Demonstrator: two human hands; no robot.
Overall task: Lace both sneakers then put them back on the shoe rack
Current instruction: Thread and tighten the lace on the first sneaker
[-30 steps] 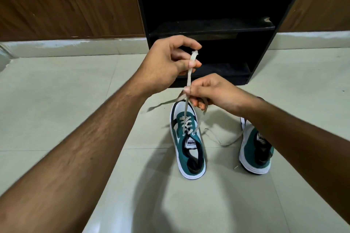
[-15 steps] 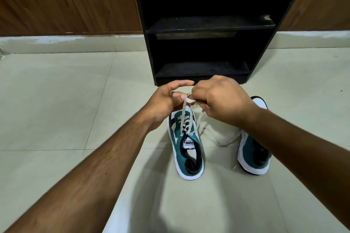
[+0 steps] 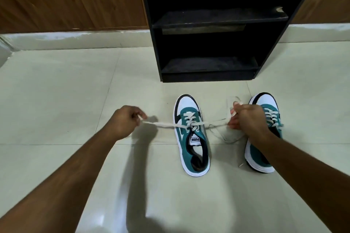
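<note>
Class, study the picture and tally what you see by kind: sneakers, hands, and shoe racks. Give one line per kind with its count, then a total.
Sneakers: 2, the left sneaker and the right sneaker, both on the floor.
Hands: 2, the left hand and the right hand, each pulling a lace end.
Shoe racks: 1, the black shoe rack.
Total: 5

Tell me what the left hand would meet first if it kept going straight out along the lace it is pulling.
Nothing, by the look of it: the left hand pulls the lace leftward over bare floor tiles, though depth is unclear.
</note>
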